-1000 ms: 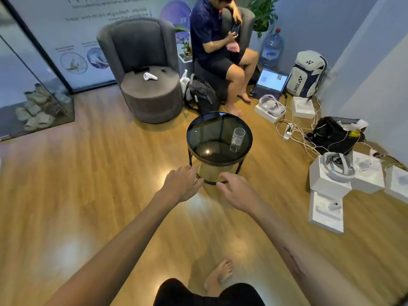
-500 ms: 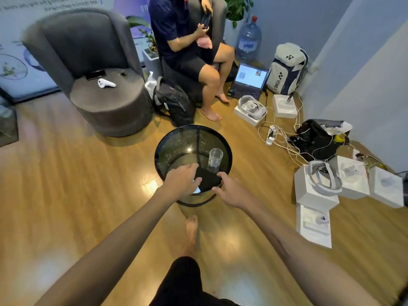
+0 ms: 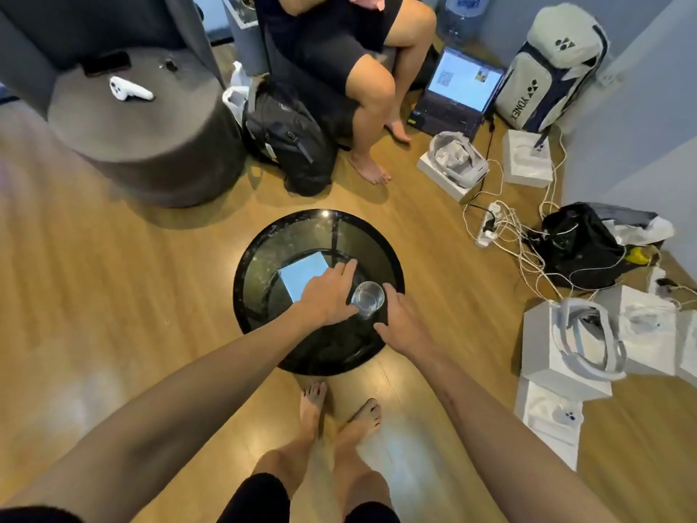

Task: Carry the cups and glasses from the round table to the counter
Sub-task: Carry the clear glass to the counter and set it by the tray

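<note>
Between both hands (image 3: pixel 332 292), glass (image 3: pixel 367 298).

Person, seen from a head-worn camera, lower half of the frame. Two arms are shown bare from upper arm to fingertips; no sleeves, watch, rings or bracelets are seen. Left hand (image 3: pixel 327 296): back of the hand is presented, fingers (image 3: pixel 345 269) bare. Right hand (image 3: pixel 399 322): back of the hand is presented, likewise bare. A short, thin line is seen on the right forearm (image 3: pixel 449 400), at centre right of the frame; whether scar or scratch cannot be told. Dark, probably black, shorts (image 3: pixel 260 500) are worn, visible at the bottom edge. Both legs are bare below the shorts. Feet (image 3: pixel 313 405) are bare; no footwear is worn.
</note>
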